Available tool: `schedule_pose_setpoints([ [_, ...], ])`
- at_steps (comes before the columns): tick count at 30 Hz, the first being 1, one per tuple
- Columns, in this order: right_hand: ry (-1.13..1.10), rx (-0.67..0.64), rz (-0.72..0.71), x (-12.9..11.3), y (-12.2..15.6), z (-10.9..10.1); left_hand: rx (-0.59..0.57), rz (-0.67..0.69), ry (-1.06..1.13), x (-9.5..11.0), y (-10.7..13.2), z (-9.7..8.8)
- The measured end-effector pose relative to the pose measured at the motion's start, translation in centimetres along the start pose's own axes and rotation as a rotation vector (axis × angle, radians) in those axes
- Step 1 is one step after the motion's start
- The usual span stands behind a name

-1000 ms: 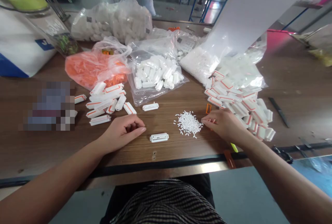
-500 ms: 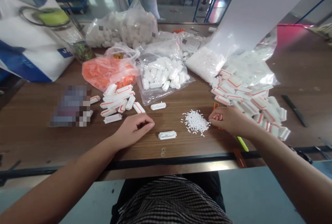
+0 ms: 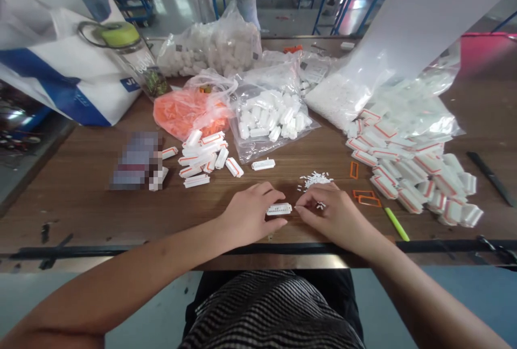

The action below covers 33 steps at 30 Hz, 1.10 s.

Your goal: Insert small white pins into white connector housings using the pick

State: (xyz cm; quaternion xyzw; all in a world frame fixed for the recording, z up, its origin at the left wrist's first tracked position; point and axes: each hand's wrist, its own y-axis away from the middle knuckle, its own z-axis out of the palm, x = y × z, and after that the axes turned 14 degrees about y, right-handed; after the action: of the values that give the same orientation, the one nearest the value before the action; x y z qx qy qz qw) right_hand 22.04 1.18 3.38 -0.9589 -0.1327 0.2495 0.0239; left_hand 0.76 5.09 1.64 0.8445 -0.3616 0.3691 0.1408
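Observation:
My left hand rests on the table with thumb and forefinger apart, around the left end of a white slotted plastic piece. A row of small dark holes shows along that piece. My right hand is closed in a pinch just right of it, with a tiny white peg at the fingertips. Behind the right hand, and partly hidden by it, lies a heap of small white pegs. A second white plastic piece lies farther back.
White pieces with orange edging lie piled at left and right. Orange frames and a yellow-green stick lie right of my hand. Bags of orange parts and white parts, plus a bottle, stand behind.
My left hand has moved right to the slotted piece and its fingers have spread around it. My right hand has come left from beside the peg heap to the piece's right end.

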Motion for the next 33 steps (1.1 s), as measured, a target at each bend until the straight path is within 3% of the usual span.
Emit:
schedule_pose_setpoints([
  [5,-0.034,-0.032,0.01,-0.4,-0.2,1.7,0.128,0.059,0.054,-0.8,0.4,1.6],
  [11,0.008,-0.024,-0.006,-0.6,-0.2,1.9,0.114,0.13,0.1,-1.2,0.5,1.6],
  [19,0.131,-0.003,-0.031,-1.0,-0.1,1.9,0.113,0.126,0.102,-1.5,0.5,1.8],
  [26,0.305,0.004,-0.167,-1.4,0.0,1.3,0.113,0.097,0.091,-1.6,0.4,1.9],
  [33,0.304,0.065,-0.18,-1.2,0.6,1.1,0.128,0.111,0.105,-1.7,0.5,1.9],
])
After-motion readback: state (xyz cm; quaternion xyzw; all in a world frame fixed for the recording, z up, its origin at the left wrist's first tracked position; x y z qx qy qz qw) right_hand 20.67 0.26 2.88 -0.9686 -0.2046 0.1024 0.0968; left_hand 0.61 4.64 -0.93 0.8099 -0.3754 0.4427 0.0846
